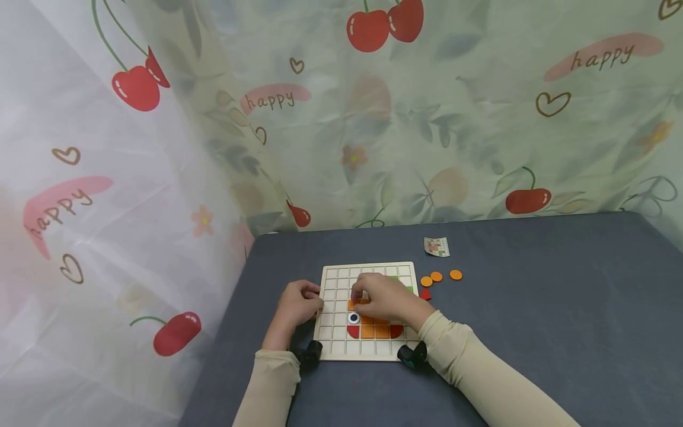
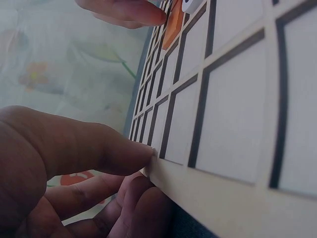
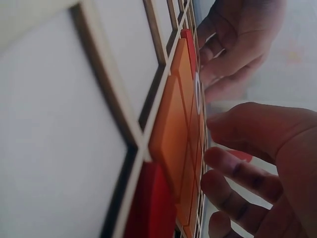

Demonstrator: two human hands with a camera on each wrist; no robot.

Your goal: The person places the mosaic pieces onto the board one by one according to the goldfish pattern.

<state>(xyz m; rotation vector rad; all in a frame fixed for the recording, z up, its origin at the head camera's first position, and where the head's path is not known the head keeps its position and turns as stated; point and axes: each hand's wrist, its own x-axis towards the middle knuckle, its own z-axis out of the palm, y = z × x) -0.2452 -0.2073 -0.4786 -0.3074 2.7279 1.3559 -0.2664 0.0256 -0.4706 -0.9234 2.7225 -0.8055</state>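
A pale wooden grid board [image 1: 368, 358] lies on the dark table. My left hand [image 1: 299, 305] pinches its left edge, thumb [image 2: 131, 157] on top and the other fingers curled beneath. Over the middle of the board is my right hand [image 1: 384, 296], its fingertips right at the orange square tiles [image 3: 171, 134] with thumb and fingers apart. A round eye tile [image 1: 353, 318] sits in the grid, above a red rounded tile [image 1: 353, 331]. Another red tile [image 1: 396, 331] ends the same row at the right. Green tiles [image 1: 410, 289] show beyond the right hand, which hides part of the grid.
Right of the board lie loose orange discs [image 1: 456, 274] and a red piece [image 1: 425, 294]. A small printed card [image 1: 437, 247] lies farther back. The dark table [image 1: 560, 296] ends at a patterned cloth [image 1: 395, 148]. Black wrist cameras [image 1: 412, 356] sit close over the board's near corners.
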